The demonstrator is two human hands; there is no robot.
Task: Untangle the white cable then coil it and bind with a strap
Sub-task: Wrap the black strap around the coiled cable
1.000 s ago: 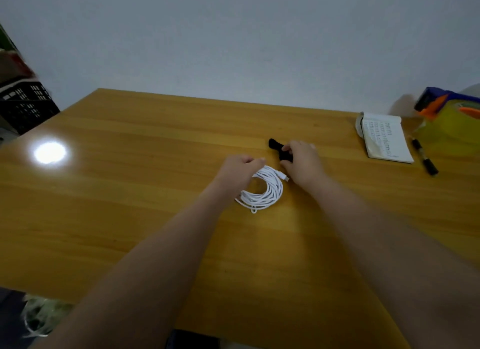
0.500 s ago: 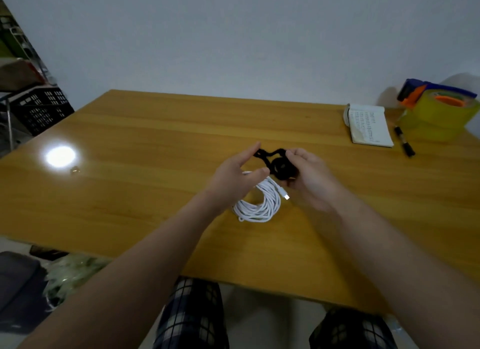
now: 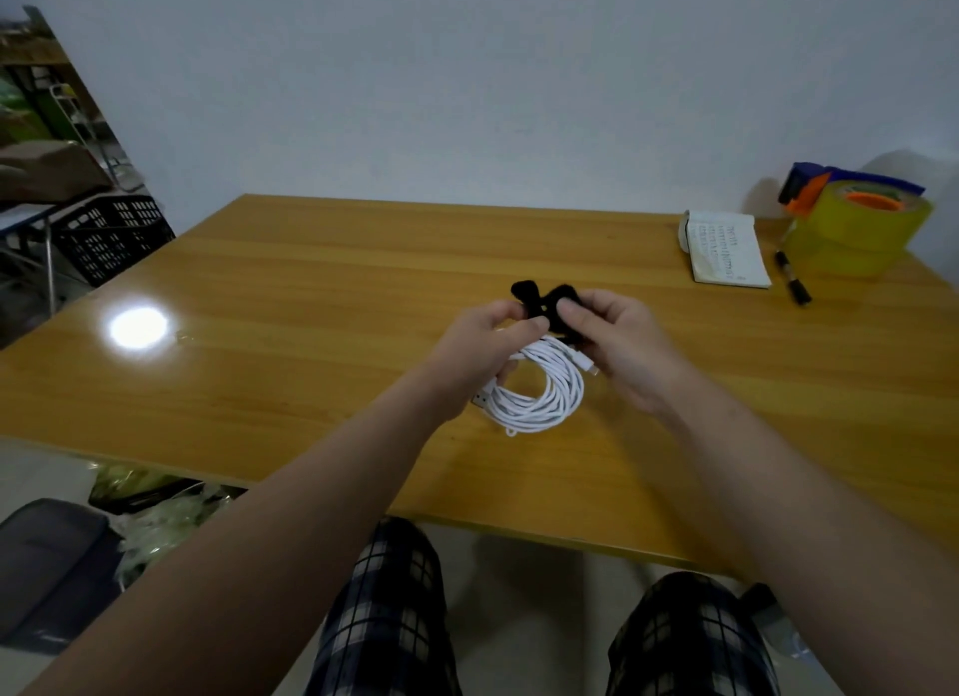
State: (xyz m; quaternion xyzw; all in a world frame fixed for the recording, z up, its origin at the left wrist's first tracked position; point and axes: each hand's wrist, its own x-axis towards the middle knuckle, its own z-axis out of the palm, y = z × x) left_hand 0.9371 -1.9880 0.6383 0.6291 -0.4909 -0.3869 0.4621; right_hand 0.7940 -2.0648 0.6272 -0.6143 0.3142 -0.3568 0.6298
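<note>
Both hands meet above the middle of the wooden table (image 3: 311,384), each pinching the black strap (image 3: 539,301). The left hand (image 3: 482,353) grips 1 end between thumb and curled forefinger; the right hand (image 3: 617,348) holds the other side with thumb over bent fingers. The strap's 2 rounded lobes stick up past the fingertips, toward the wall.

The white cable (image 3: 545,392) is already wound into a round coil of several turns just below the hands. Its top arc passes under the fingers, a small connector pokes out by the right palm, and a plug end shows beside the left wrist. Whether the coil rests on the wood or hangs from the left hand cannot be told.

Left of the hands the tabletop runs bare to its left edge, broken only by a bright lamp glare (image 3: 137,327). The near edge crosses under both forearms, with checked trousers (image 3: 394,617) below it. At the far right corner, well apart from the hands, lie an open notebook (image 3: 726,252), a black marker (image 3: 792,282) and a yellow tape roll with dispenser (image 3: 856,228). A black crate (image 3: 111,236) stands beyond the left edge
</note>
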